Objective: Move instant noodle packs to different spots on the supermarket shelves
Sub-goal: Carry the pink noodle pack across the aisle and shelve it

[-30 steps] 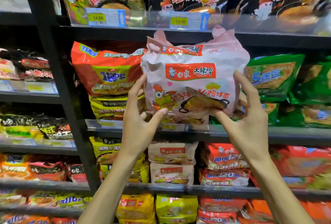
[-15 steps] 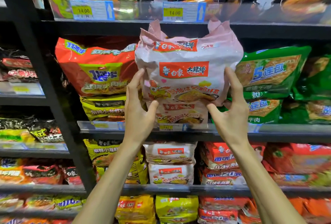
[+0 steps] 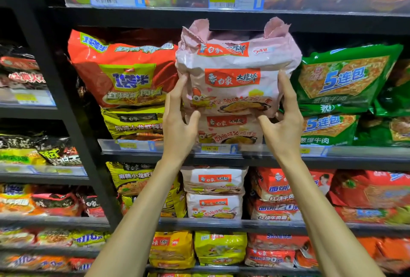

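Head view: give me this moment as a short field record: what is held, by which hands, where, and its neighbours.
held item: pink plastic five-pack of instant noodles, upright
left hand: left hand grips its left edge, thumb on the front
right hand: right hand grips its right edge, thumb on the front
position: above a second pink noodle pack lying on the black metal shelf; contact unclear
left neighbour: orange-red noodle multipack
right neighbour: green noodle multipack

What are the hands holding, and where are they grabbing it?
Both hands hold the pink noodle pack by its lower sides: left hand on its left edge, right hand on its right edge.
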Demonstrator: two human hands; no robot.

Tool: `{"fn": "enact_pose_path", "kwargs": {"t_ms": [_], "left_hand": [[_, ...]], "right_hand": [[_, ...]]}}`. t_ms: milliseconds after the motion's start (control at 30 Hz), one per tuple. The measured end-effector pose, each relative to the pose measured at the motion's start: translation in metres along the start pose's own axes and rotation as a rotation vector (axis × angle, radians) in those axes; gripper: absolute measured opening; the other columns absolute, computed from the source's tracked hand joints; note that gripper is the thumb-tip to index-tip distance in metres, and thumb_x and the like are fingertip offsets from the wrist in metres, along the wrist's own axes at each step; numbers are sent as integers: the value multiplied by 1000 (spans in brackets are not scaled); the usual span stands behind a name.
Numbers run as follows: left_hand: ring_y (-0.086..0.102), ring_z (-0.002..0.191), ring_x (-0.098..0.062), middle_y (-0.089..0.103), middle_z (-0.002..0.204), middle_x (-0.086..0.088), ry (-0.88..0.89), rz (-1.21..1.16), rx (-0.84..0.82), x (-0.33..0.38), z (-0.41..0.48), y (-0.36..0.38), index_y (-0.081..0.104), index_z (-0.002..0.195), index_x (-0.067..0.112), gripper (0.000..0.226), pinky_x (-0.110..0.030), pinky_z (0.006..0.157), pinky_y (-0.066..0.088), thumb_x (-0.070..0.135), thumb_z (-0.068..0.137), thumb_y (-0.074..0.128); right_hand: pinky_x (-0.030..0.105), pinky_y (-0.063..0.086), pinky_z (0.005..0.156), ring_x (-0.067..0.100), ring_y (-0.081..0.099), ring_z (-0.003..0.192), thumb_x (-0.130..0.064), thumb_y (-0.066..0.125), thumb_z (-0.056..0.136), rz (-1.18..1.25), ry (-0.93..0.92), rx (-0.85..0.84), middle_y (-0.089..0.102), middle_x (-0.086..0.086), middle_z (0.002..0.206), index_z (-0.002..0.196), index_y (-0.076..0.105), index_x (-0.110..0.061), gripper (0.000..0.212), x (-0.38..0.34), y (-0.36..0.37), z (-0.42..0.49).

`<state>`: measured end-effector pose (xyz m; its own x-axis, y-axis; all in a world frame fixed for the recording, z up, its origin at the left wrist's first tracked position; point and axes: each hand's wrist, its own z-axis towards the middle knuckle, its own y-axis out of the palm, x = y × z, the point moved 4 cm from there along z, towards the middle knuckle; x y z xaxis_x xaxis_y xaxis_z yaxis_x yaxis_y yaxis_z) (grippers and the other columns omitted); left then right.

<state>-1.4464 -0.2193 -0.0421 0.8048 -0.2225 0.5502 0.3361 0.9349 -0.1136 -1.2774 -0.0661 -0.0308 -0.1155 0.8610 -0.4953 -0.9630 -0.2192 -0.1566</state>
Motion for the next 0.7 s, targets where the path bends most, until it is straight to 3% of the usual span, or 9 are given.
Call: {"fn": "enact_pose_path", "kwargs": {"t_ms": [133,267,433,467,533,600,700], "left_hand": [[26,136,23,30,146,32,5,24,-5,-3,4,8,32,153,21,78,-6,115,24,-9,89,65],[27,134,26,33,147,29,14,38,-14,-4,10,10,36,156,10,74,-2,111,24,-5,91,68],[25,133,28,33,149,27,43,110,4,-10,16,8,36,157,12,74,0,109,24,3,92,72],[25,132,30,34,148,25,43,135,4,-11,16,7,36,157,13,74,3,106,24,5,92,72],[25,127,33,35,146,21,38,164,-12,-14,17,7,35,158,15,75,7,99,26,10,93,72],[27,125,33,35,143,25,28,158,-40,-17,19,6,32,160,19,76,4,98,31,14,95,71],[25,133,27,31,147,35,3,140,-95,-22,25,2,30,160,26,79,-1,107,30,19,95,73]], "right_hand": [[52,52,98,12,41,142,16,61,76,28,24,6,33,-34,149,149,30,-44,99,7,0,4],[55,51,99,17,52,126,8,65,80,31,43,-6,33,-36,150,152,32,-37,92,9,3,10],[56,48,103,9,38,144,5,71,81,59,26,-33,36,-24,153,153,34,-26,87,10,6,19],[53,46,106,8,37,145,4,72,81,55,34,-43,36,-22,154,154,34,-25,87,10,7,20],[32,37,116,2,32,145,2,73,83,21,36,-63,35,-16,156,154,32,-22,86,9,8,21],[18,29,117,0,29,146,0,73,84,-6,28,-82,33,-14,158,155,31,-20,85,8,8,22],[36,34,119,5,31,147,-5,75,85,19,56,-144,32,-14,160,156,29,-27,87,15,6,25]]}}
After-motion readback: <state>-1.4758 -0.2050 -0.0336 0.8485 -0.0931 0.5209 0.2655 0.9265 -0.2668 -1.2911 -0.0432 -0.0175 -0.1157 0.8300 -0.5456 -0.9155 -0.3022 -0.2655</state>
